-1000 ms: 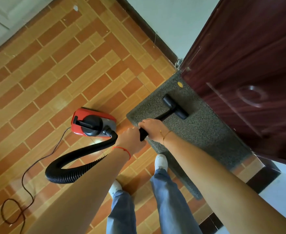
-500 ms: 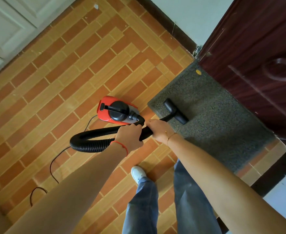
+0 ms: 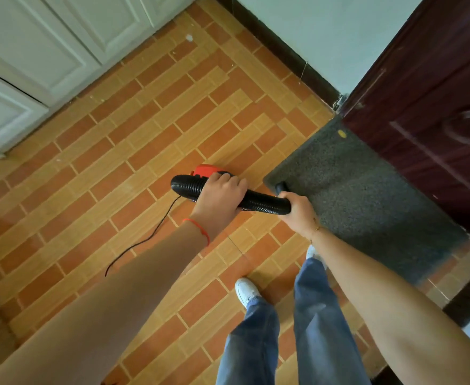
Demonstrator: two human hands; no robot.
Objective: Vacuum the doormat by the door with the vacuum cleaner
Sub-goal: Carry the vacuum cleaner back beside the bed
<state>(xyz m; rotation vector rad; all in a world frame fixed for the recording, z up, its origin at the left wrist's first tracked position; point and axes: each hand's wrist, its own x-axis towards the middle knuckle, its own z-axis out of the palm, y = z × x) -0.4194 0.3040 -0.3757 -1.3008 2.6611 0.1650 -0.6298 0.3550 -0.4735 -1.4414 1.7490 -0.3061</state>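
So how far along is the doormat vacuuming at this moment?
Set up: the red vacuum cleaner sits on the tiles, its cord trailing. In hand: the left hand grips the ribbed hose, the right hand holds the tube end, whose tip is only at the near corner of the doormat. Left: most of the mat; a yellow speck lies by the door.

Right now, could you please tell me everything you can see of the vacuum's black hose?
The hose is black, ribbed and looks like flexible plastic. It runs roughly level from the mostly hidden red vacuum body towards the grey doormat. The left hand grips its looped end, the right hand its end near the mat's corner.
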